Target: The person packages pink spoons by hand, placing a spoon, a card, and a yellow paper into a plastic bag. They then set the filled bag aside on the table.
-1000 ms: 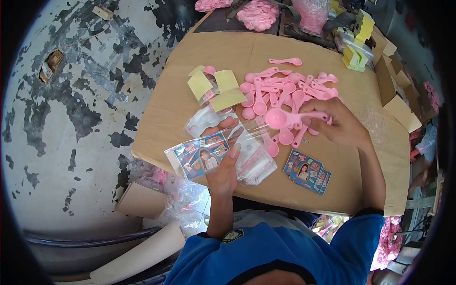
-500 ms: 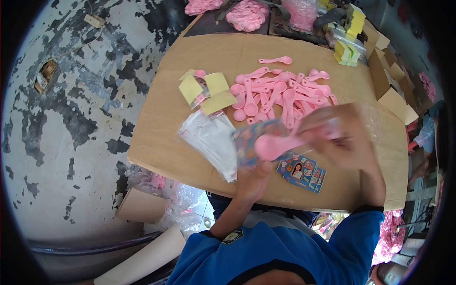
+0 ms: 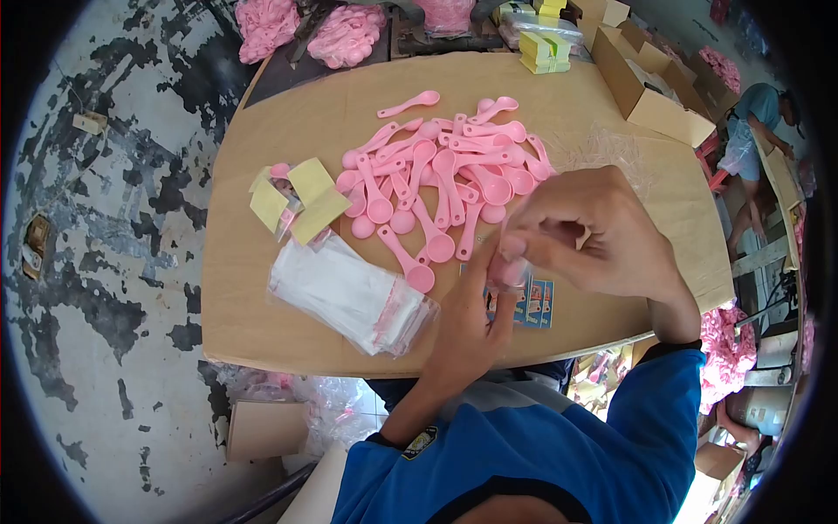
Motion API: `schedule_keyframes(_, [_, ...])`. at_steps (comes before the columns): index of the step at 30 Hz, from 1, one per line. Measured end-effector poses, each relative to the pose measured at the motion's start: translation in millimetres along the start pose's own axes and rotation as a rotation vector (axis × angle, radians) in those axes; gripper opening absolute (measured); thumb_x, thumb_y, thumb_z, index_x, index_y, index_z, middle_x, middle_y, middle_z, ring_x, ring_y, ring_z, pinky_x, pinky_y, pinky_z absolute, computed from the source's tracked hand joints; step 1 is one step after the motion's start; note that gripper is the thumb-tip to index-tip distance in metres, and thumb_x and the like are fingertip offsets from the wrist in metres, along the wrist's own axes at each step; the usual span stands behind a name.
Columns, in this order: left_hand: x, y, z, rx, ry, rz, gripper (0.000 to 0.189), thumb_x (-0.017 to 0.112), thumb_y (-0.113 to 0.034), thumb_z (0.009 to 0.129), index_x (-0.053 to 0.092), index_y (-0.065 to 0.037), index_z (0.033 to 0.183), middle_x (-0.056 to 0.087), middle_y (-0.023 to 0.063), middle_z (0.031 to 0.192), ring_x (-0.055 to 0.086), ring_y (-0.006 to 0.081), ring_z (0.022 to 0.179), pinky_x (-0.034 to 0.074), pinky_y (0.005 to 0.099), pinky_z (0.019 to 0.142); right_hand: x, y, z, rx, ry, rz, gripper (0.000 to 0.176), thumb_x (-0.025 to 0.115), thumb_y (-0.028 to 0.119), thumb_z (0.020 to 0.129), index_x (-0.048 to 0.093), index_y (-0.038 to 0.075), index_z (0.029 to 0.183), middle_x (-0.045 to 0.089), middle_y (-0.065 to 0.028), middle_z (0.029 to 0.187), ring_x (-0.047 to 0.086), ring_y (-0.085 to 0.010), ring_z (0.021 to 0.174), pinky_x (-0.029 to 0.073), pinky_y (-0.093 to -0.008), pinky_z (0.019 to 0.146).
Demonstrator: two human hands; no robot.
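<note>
My left hand [image 3: 476,319] is closed around a small clear plastic bag [image 3: 510,276] with something pink inside, probably a spoon. At the top of that bag, my right hand [image 3: 602,231] pinches with thumb and forefinger. Partly hidden behind the hands lie blue printed cards [image 3: 541,306] on the cardboard-covered table [image 3: 611,332]. A heap of pink measuring spoons [image 3: 445,170] spreads just beyond my hands. To the left is a stack of clear plastic bags [image 3: 336,293], with several yellow-backed packets [image 3: 316,188] above it.
Bundled yellow cards [image 3: 544,52] stand at the far edge, beside an open cardboard box [image 3: 655,87]. Bags of pink spoons [image 3: 347,35] lie at the back. A peeling wall [image 3: 113,288] borders the left. Another person [image 3: 755,131] sits at the far right.
The view has shifted right. My right hand has brought the pink spoon to my left hand, which held a blue card; both hands now meet at a clear bag.
</note>
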State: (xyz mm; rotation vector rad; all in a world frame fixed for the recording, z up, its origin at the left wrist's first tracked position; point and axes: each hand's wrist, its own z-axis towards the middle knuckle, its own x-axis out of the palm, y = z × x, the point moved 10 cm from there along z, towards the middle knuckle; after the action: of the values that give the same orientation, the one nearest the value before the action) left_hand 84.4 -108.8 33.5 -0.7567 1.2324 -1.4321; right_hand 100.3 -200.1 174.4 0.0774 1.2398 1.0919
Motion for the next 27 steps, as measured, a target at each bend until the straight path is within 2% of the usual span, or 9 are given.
schedule_keyframes(1, [8.3,18.6,-2.4,-0.131,0.065,-0.102,0.041,0.061,-0.011,0.091,0.045,0.004,0.125,0.064,0.0158,0.096,0.063,0.0174,0.091,0.050,0.0295,0.074,-9.7,-2.2,2.1,-0.019,-0.077,-0.014,0.026,0.075,0.019,0.077,0.068,0.002,0.095,0.054,-0.0041,0.061,0.047,-0.0111,0.049,0.036,-0.0281,0.048])
schedule_keyframes(3, [9.0,4.6,-1.2,-0.046,0.063,-0.310,0.028,0.054,-0.010,0.096,0.049,0.006,0.118,0.064,0.0082,0.085,0.057,0.0073,0.069,0.044,0.0220,0.056,-30.4,-11.0,2.3,-0.048,-0.233,-0.041,0.031,0.075,0.018,0.078,0.066,0.002,0.102,0.059,-0.0043,0.067,0.049,-0.0096,0.053,0.037,-0.0268,0.049])
schedule_keyframes(4, [9.0,9.7,-6.4,-0.109,0.135,-0.353,0.028,0.054,-0.011,0.096,0.049,0.006,0.118,0.063,0.0076,0.087,0.057,0.0070,0.072,0.044,0.0219,0.058,-26.4,-22.0,0.1,0.024,-0.202,0.059,0.034,0.075,0.017,0.080,0.063,0.002,0.109,0.066,-0.0049,0.080,0.055,-0.0078,0.062,0.040,-0.0240,0.054])
schedule_keyframes(8, [14.9,13.0,-16.6,-0.219,0.291,-0.458,0.029,0.054,-0.015,0.097,0.050,0.003,0.119,0.062,0.0044,0.096,0.054,0.0051,0.079,0.043,0.0206,0.066,34.0,-67.3,-21.4,0.251,0.104,0.394,0.020,0.067,0.014,0.088,0.065,0.002,0.104,0.062,-0.0044,0.079,0.059,-0.0104,0.065,0.046,-0.0220,0.059])
schedule_keyframes(14, [-16.5,24.3,6.6,-0.244,-0.061,-0.344,0.020,0.046,-0.015,0.101,0.055,0.000,0.111,0.051,-0.0030,0.085,0.042,0.0010,0.074,0.035,0.0172,0.064,44.8,-88.4,-32.7,0.331,0.182,0.298,0.013,0.067,0.006,0.086,0.066,0.002,0.098,0.062,-0.0064,0.081,0.059,-0.0138,0.067,0.047,-0.0261,0.058])
schedule_keyframes(16, [-19.2,20.9,10.5,-0.202,-0.117,-0.360,0.018,0.043,-0.012,0.102,0.055,0.000,0.108,0.047,-0.0041,0.081,0.036,0.0001,0.071,0.032,0.0172,0.061,15.8,-74.0,-25.0,0.051,-0.206,-0.084,0.013,0.068,0.004,0.081,0.066,0.004,0.094,0.059,-0.0056,0.082,0.058,-0.0172,0.071,0.048,-0.0290,0.058])
schedule_keyframes(17, [-19.1,23.7,12.3,-0.177,-0.106,-0.316,0.023,0.042,-0.010,0.102,0.053,0.000,0.120,0.050,-0.0035,0.083,0.037,0.0009,0.070,0.032,0.0176,0.061,4.1,-60.2,-31.1,-0.085,-0.398,-0.279,0.014,0.069,0.003,0.079,0.066,0.006,0.092,0.058,-0.0052,0.083,0.058,-0.0189,0.072,0.048,-0.0304,0.058])
schedule_keyframes(20, [-8.3,4.1,19.2,-0.051,-0.055,-0.245,0.047,0.040,-0.006,0.100,0.030,0.001,0.145,0.054,0.0150,0.129,0.057,0.0105,0.104,0.045,0.0221,0.085,15.6,-44.3,-33.8,-0.196,-0.328,-0.312,0.018,0.074,0.012,0.073,0.068,0.011,0.090,0.057,-0.0020,0.086,0.058,-0.0204,0.078,0.050,-0.0330,0.065])
schedule_keyframes(27, [-1.8,14.2,11.1,-0.153,0.019,-0.032,0.047,0.044,-0.008,0.099,0.033,0.003,0.144,0.058,0.0095,0.098,0.049,0.0083,0.077,0.041,0.0221,0.066,36.6,-51.3,-36.4,-0.183,-0.334,-0.349,0.021,0.074,0.020,0.074,0.070,0.010,0.091,0.064,-0.0013,0.089,0.059,-0.0190,0.085,0.050,-0.0327,0.071])
